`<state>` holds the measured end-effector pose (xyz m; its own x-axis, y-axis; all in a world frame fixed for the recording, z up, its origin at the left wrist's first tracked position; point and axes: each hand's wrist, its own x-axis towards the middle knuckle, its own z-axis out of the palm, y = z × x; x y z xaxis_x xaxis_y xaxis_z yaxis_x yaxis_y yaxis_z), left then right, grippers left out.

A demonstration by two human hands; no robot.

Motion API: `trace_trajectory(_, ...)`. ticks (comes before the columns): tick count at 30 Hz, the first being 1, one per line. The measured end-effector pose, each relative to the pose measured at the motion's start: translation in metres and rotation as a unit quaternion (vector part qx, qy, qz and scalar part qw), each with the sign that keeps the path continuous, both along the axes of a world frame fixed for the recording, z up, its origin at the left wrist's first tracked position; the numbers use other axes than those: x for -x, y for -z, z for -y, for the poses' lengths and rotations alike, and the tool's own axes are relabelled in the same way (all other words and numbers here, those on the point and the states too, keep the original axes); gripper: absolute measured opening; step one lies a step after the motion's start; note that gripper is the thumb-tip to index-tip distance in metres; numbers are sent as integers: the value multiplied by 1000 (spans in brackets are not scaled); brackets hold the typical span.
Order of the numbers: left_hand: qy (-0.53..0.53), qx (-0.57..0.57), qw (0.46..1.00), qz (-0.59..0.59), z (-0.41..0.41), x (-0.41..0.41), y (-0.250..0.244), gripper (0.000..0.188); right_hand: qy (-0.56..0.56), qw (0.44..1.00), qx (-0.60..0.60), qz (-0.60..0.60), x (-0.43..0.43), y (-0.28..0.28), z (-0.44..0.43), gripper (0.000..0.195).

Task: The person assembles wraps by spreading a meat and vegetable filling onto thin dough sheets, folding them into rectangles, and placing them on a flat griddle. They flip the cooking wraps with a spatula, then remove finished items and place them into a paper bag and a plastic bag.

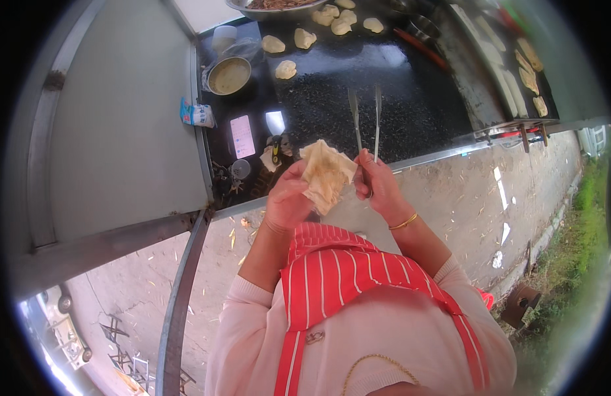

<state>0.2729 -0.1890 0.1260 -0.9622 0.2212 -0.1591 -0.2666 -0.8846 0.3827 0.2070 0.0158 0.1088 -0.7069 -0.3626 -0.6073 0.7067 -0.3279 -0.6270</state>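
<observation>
A crumpled, brown-stained sheet, either cloth or paper [328,173], is held up in front of the apron. My left hand [288,198] grips its left side. Metal tongs [377,116] are in my right hand [379,185], their two arms apart and pointing away over the black speckled counter [330,109]. The fingertips of that hand also seem to touch the sheet's right corner. Just beyond my left hand, a black-and-yellow handled tool [276,148] rests on another crumpled stained piece [268,159].
Several dough pieces [286,70] sit toward the back, by a steel bowl of shredded food [281,6]. At left are a bowl of pale paste [229,75], a phone [242,137] and a packet [196,114]. A rolling pin [422,48] lies near the griddle [525,94] holding flatbreads.
</observation>
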Motion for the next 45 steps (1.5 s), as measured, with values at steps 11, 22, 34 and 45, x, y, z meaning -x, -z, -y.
trace_trajectory(11,86,19,996,0,-136,-50,-20,37,304,937,58,-163,-55,-46,-164,46)
trace_trajectory(22,238,65,968,-46,-299,-20,-32,29,238,907,-15,-347,-145,-64,-282,73)
trace_trajectory(34,404,240,883,-14,-469,42,-7,37,551,755,258,-244,-131,-40,-431,59)
trace_trajectory(45,443,180,876,-65,-657,157,-20,33,606,751,-44,-259,-61,-33,-567,59)
